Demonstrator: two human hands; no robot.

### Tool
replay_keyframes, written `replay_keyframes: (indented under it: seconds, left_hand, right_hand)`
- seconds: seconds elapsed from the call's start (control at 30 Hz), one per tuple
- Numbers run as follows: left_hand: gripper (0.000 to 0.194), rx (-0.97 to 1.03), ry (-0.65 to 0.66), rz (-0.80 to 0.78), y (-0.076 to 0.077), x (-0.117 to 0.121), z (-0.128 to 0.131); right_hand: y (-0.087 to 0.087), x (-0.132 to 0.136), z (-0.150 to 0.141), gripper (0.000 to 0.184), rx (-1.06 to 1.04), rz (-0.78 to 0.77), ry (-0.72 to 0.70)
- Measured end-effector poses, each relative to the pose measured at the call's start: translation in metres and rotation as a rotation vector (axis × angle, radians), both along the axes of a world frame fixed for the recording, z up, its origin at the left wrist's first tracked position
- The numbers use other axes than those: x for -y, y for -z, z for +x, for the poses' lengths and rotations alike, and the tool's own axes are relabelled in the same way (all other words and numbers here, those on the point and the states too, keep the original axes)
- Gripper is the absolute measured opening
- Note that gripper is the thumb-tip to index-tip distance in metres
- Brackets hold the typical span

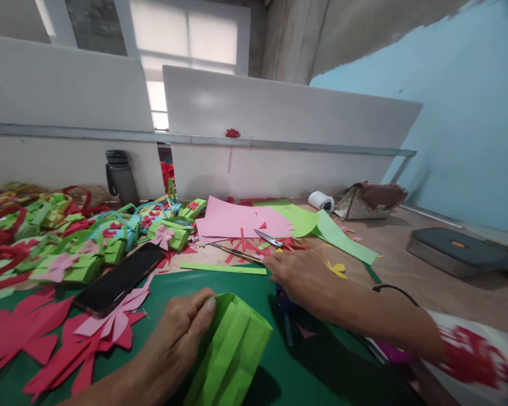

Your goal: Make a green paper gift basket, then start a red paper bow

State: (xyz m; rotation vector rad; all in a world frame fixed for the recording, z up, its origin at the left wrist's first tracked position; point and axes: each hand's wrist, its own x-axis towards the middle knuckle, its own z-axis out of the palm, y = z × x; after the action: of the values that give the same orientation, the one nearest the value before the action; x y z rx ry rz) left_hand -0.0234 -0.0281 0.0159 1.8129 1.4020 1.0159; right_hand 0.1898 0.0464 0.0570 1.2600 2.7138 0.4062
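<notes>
My left hand (182, 330) is closed on a folded light green paper bag (231, 352), thumb on its top edge, over a dark green sheet (237, 282). My right hand (298, 273) reaches forward, palm down, over the table toward a light green strip (222, 268) and the scissors (268, 239). Its fingers are blurred and turned away, so what they hold is hidden.
A black phone (118, 278) lies on pink and red paper flowers (110, 327). Several green paper baskets (68, 265) fill the left. Pink sheets (241, 221), a dark bottle (121, 177), a tape roll (320, 201), a purse (370, 200) and a grey case (457, 252) stand farther off.
</notes>
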Motion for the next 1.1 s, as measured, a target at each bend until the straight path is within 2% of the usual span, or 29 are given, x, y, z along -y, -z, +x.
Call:
replay_keyframes:
  seconds: [0.1,0.3,0.43,0.53,0.7,0.8,0.87,1.0,1.1]
  left_hand:
    - [0.035,-0.069,0.058,0.007,0.005,0.000,0.001]
    - [0.034,-0.106,0.098,-0.013,0.010,-0.004,0.001]
    - [0.034,-0.101,0.106,-0.021,0.009,-0.007,0.002]
    - [0.035,-0.101,0.113,-0.024,0.010,-0.009,0.001]
    - [0.036,-0.114,0.118,-0.011,0.011,-0.009,0.001]
    - [0.036,-0.122,0.115,-0.011,0.009,-0.008,0.002]
    - [0.036,-0.114,0.114,-0.010,0.006,-0.008,0.002]
    - [0.035,-0.052,0.104,-0.011,0.003,-0.010,0.002]
    - [0.032,0.018,0.105,-0.064,0.000,-0.012,0.003]
  right_hand:
    - [-0.001,-0.017,-0.028,0.022,0.031,-0.070,-0.066]
    - [0.019,-0.040,-0.059,0.022,0.149,-0.175,-0.124]
    - [0.034,-0.045,-0.064,0.015,0.194,-0.211,-0.073]
    - [0.043,-0.049,-0.062,0.028,0.155,-0.224,0.012]
    - [0.042,-0.053,-0.057,0.032,-0.077,-0.258,0.107]
    - [0.031,-0.053,-0.055,0.019,-0.304,-0.302,0.120]
    - [0.023,-0.050,-0.053,0.013,-0.477,-0.372,0.118]
    - [0.014,-0.038,-0.048,0.013,-0.798,-0.591,0.107]
    - [0.010,-0.024,-0.041,0.017,-0.982,-0.674,0.097]
